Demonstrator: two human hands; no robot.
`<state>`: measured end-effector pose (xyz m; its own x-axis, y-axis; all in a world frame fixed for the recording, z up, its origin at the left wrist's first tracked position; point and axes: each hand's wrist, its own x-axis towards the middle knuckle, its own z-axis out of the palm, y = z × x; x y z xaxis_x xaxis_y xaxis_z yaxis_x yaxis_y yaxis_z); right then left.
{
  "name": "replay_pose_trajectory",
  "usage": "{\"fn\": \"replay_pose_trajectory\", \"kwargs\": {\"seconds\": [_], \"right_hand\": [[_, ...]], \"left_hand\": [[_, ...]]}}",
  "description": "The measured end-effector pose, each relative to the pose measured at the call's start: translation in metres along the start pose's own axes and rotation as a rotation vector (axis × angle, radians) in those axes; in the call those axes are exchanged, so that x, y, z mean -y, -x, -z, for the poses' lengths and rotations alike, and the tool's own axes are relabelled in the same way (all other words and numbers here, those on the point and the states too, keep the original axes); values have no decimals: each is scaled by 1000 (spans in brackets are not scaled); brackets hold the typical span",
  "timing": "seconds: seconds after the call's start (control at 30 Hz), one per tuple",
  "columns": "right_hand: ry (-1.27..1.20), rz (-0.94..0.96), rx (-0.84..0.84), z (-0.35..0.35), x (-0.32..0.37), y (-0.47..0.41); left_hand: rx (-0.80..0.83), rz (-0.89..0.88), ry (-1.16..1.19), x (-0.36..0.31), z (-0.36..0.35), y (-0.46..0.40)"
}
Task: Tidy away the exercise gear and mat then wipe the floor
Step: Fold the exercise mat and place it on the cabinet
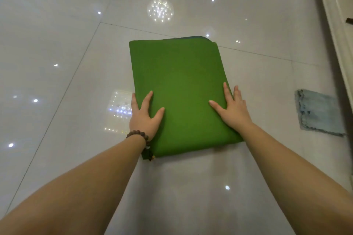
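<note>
A green exercise mat (179, 82) lies folded into a flat rectangle on the glossy floor, with a blue underside edge showing at its far corner. My left hand (144, 116) presses flat on the mat's near left part, fingers spread, with its outer fingers over the left edge. My right hand (232, 107) lies flat on the near right part, fingers apart, partly over the right edge. Neither hand grips anything. A beaded bracelet sits on my left wrist.
A light blue cloth (319, 112) lies flat on the floor to the right of the mat. A pale wall base or door frame (336, 25) runs along the right side. Shiny white floor tiles (57, 44) spread to the left and ahead.
</note>
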<state>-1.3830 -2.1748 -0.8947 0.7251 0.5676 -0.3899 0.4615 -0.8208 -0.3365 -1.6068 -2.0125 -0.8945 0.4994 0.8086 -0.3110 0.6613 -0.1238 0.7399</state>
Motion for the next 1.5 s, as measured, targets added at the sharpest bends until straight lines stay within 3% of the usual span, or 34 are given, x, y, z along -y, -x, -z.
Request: {"fn": "replay_pose_trajectory", "kwargs": {"seconds": [0.27,0.43,0.57,0.7,0.9,1.23,1.5], "right_hand": [[-187,-7,35,3,-2,3],[-305,-4,6,-6,-10,19],[-360,-77,-20,4,-5,13],[-346,-182,47,15,0,6],[-337,-145,114,24,0,12],[-256,-149,-77,0,16,56],[-196,-238,-158,63,42,181]], "left_hand": [[144,41,184,-15,17,-4],[145,-8,155,-15,21,1],[118,93,197,-22,25,-1],[143,192,273,-22,24,-1],[138,215,385,-10,23,0],[40,106,101,1,33,14],[46,94,42,-49,103,115]]}}
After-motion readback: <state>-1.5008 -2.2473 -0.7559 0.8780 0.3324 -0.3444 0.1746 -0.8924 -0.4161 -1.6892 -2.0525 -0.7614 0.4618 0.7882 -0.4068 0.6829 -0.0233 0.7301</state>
